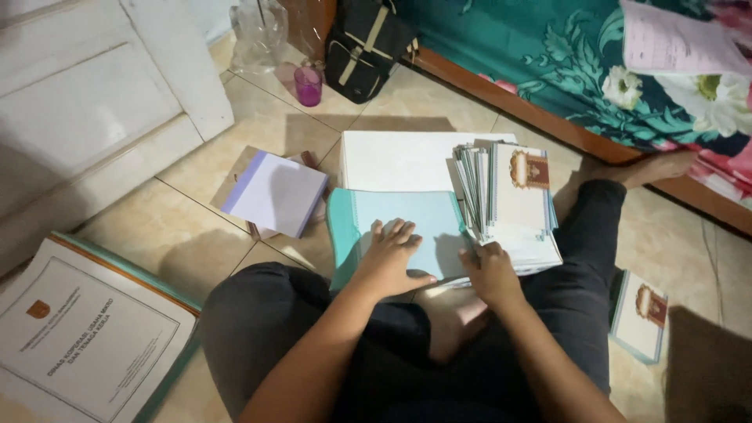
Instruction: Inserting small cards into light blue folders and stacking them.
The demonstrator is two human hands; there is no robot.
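Left hand (389,258) lies flat, fingers spread, on the teal folder (395,227). Right hand (492,270) pinches the booklet stack (509,200) just beside it, to the right.

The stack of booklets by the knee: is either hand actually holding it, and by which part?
Right hand grips the stack of booklets at its lower left corner. Left hand holds nothing; it lies flat on the teal sheet.
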